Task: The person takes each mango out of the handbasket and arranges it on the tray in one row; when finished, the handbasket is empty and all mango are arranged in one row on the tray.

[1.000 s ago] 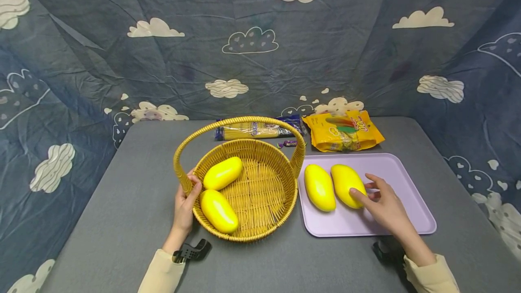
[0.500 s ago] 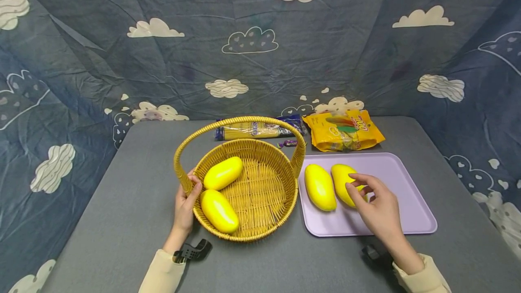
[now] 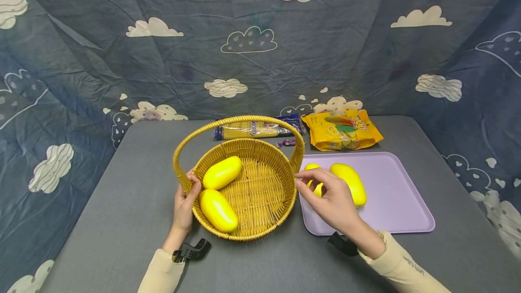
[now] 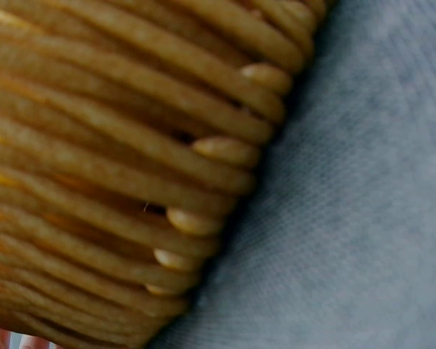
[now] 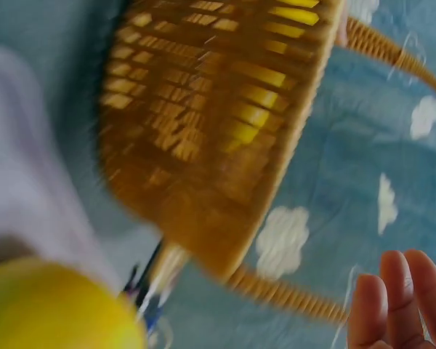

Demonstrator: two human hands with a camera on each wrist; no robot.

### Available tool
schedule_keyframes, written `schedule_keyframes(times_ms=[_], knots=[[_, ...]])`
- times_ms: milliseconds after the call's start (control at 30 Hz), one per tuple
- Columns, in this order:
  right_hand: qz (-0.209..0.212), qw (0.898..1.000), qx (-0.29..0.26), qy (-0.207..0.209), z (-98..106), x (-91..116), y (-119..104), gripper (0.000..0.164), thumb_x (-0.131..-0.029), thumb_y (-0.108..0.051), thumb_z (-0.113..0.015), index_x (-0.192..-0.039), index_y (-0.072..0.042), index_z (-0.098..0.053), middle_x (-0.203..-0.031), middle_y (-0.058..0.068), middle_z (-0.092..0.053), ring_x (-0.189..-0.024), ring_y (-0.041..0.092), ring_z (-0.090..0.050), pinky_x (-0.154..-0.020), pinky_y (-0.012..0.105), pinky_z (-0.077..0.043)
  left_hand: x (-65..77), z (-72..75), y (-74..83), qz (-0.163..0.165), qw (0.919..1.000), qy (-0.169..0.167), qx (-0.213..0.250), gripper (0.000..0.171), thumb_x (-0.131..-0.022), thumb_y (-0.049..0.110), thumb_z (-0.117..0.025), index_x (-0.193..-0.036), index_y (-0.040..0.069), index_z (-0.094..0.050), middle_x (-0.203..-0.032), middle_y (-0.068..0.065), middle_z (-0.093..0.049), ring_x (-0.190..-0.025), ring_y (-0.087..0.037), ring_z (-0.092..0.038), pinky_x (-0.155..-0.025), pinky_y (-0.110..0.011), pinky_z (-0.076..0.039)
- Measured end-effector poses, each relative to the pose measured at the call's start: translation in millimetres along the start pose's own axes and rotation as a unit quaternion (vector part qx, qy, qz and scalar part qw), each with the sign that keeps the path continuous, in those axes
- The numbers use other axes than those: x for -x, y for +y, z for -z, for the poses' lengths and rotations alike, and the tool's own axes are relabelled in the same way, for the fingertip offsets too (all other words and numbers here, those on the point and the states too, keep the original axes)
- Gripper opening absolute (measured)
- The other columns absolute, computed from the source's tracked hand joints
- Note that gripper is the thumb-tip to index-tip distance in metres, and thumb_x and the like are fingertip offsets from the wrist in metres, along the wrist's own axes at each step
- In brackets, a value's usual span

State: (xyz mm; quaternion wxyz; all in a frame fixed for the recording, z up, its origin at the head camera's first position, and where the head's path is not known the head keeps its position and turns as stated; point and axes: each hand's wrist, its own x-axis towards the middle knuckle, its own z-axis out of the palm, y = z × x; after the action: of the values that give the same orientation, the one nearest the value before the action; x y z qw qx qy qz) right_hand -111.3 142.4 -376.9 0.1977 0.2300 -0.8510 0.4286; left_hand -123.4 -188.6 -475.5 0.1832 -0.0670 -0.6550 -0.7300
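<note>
A golden wicker basket (image 3: 260,193) with a tall arched handle stands on the table, holding two yellow mangoes (image 3: 221,173) against its left side. My left hand (image 3: 184,207) grips the basket's left side by the handle's foot, thumb at the rim and the other fingers outside. My right hand (image 3: 334,202) is over the lilac tray (image 3: 400,193), holding nothing, its fingertips right at the basket's right rim. Two more mangoes lie on the tray: one in plain sight (image 3: 351,184), the other (image 3: 312,166) partly hidden behind my right hand. In the right wrist view, the fingers (image 5: 398,291) are slightly bent.
Behind the basket lies a blue-ended pack of spaghetti (image 3: 256,130), with a small purple wrapped candy (image 3: 287,143) nearby. A yellow snack bag (image 3: 343,130) rests behind the tray. A cloud-patterned cloth (image 3: 252,71) hangs around the grey table (image 3: 134,184).
My right hand has left the right-hand mango on the tray and moved leftward to the basket's right rim. My left hand, the basket and the mangoes stay in place.
</note>
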Motion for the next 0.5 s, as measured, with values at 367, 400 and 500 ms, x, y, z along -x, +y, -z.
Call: schedule_keyframes(times_ms=[367, 400, 500], knots=[[0.032, 0.981, 0.016, -0.193, -42, -34, -38, 0.020, -0.086, -0.035, -0.069, -0.098, -0.019, -0.070, -0.085, -0.015, -0.063, -0.072, 0.005, -0.057, -0.061, 0.025, -0.047, -1.5, -0.8, -0.8, -0.019, 0.9998, -0.005, 0.010, 0.017, -0.096, -0.002, -0.047, -0.103, -0.016, -0.039, -0.129, -0.027, -0.041, -0.127, -0.026, -0.035, -0.107, -0.026, -0.024], [0.034, 0.977, 0.023, -0.210, -45, -37, -40, 0.022, -0.087, -0.037, -0.068, -0.099, -0.019, -0.070, -0.086, -0.015, -0.063, -0.073, 0.004, -0.057, -0.062, 0.024, -0.047, -1.8, -1.0, -1.0, -0.022, 0.9997, -0.006, 0.012, 0.017, -0.096, -0.002, -0.047, -0.103, -0.016, -0.039, -0.128, -0.028, -0.041, -0.127, -0.026, -0.035, -0.107, -0.027, -0.023], [0.041, 0.966, 0.034, -0.254, -56, -44, -46, 0.026, -0.087, -0.041, -0.066, -0.103, -0.020, -0.069, -0.090, -0.013, -0.065, -0.076, 0.003, -0.057, -0.064, 0.023, -0.046, -2.1, -0.3, -1.7, -0.025, 0.9996, -0.002, 0.008, 0.017, -0.095, -0.002, -0.047, -0.102, -0.016, -0.040, -0.127, -0.027, -0.042, -0.127, -0.026, -0.035, -0.107, -0.027, -0.023]])
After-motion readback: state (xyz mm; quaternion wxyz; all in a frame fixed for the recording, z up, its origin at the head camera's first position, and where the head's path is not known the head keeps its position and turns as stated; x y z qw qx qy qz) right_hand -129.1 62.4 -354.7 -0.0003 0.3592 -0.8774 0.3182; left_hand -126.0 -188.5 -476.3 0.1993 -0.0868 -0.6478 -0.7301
